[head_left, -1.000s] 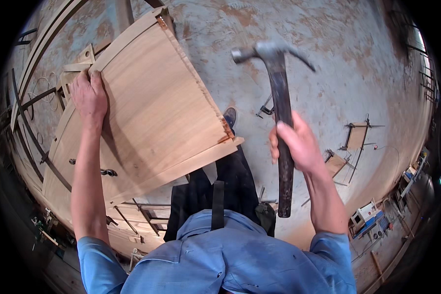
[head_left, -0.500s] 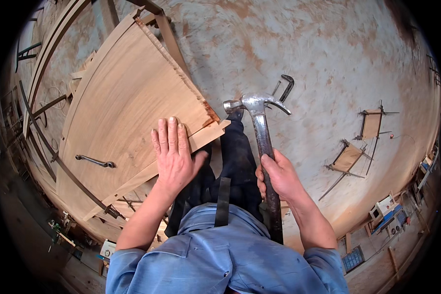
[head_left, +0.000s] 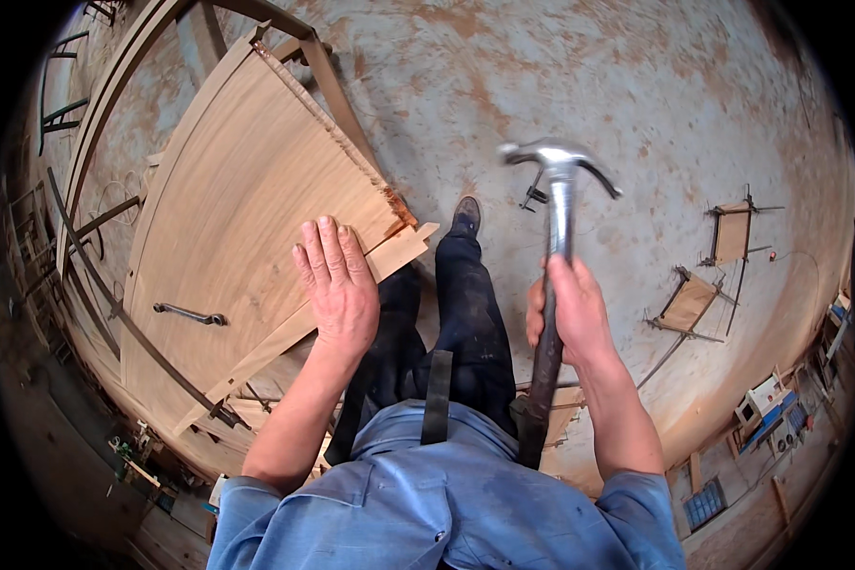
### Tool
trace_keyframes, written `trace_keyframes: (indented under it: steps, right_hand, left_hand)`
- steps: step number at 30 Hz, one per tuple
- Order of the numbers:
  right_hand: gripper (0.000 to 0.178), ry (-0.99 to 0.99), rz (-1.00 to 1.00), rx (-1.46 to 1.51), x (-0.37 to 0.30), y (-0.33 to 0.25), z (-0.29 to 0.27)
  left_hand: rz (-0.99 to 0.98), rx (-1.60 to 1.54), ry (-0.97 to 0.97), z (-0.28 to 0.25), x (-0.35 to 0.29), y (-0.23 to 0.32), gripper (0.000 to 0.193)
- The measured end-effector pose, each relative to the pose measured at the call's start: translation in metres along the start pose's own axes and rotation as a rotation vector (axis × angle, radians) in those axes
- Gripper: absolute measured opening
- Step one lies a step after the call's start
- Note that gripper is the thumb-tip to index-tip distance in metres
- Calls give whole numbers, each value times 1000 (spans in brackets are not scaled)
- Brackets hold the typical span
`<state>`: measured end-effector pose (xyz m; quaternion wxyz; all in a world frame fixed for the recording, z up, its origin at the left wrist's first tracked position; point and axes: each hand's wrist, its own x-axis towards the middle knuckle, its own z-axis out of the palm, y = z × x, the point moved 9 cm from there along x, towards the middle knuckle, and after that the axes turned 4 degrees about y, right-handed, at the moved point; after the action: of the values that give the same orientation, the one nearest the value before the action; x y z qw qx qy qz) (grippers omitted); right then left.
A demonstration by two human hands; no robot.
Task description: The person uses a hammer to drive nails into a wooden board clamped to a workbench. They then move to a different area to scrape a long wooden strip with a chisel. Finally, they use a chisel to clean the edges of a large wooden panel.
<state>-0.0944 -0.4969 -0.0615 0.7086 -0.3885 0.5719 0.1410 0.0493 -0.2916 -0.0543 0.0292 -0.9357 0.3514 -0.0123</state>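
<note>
My left hand [head_left: 340, 294] lies flat with fingers stretched out on a wide wooden panel [head_left: 247, 180], close to the wooden rail [head_left: 397, 255] along its near edge. The rail's end sticks out past the panel's corner, where the side edge looks rough and reddish brown. In my right hand [head_left: 577, 309] is a claw hammer [head_left: 560, 214], gripped around its dark handle. Its metal head, slightly blurred, is held up to the right of the panel, apart from the wood. A double-ended wrench [head_left: 190, 314] rests on the panel left of my left hand.
A long dark bar clamp [head_left: 142, 332] crosses the panel's left part. More wooden framing [head_left: 337, 95] stands behind it. On the floor, a clamp [head_left: 534, 197] lies partly behind the hammer. Two small clamped wooden frames [head_left: 731, 235] lie at the right. Machines [head_left: 765, 404] stand at the lower right.
The hammer has moved right and farther from the rail's end, along with my right hand. My left hand stays flat on the panel. The whole view has shifted slightly.
</note>
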Motion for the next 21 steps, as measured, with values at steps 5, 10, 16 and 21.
trace_keyframes:
  steps: [5, 10, 16, 21]
  right_hand:
    - [24, -348, 121, -297, -16, 20, 45]
    - [24, -172, 59, -256, -7, -1, 24]
    - [26, -224, 43, -384, 3, 18, 14]
    - [23, -251, 107, -310, -7, 15, 34]
  left_hand:
    - [2, -36, 17, -3, 2, -1, 54]
    - [-7, -16, 8, -2, -2, -2, 52]
    - [15, -6, 44, -4, 1, 2, 46]
    - [6, -26, 37, -3, -3, 1, 47]
